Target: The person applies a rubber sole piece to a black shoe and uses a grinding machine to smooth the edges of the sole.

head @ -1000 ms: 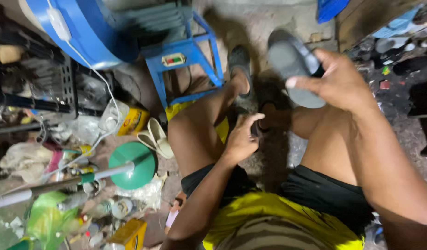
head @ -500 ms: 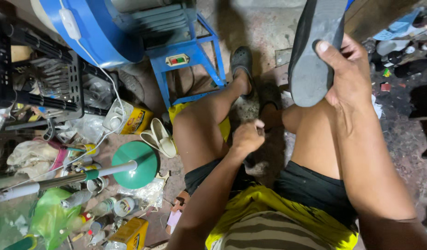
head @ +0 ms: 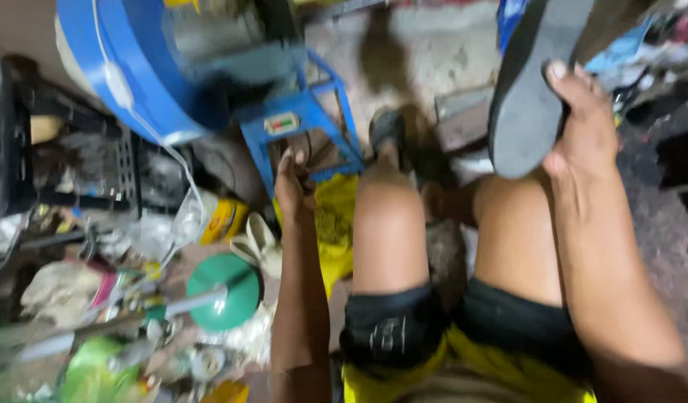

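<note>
Right hand [head: 582, 123] gripping grey sandal [head: 534, 82], left hand [head: 293, 186] seemingly empty

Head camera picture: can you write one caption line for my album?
Seated person's right hand lifts a dark sandal sole-out, while the left hand reaches toward a blue stool beside floor clutter.

I judge this a small, cluttered repair workshop at floor level, probably shoe repair. The concrete floor [head: 433, 52] is bare and stained. A blue metal stool [head: 303, 123], a black plastic crate [head: 30, 149], a green dish-shaped part [head: 224, 291] and loose scrap crowd the left side. A dark shoe sole [head: 526, 97] is in hand.
</note>
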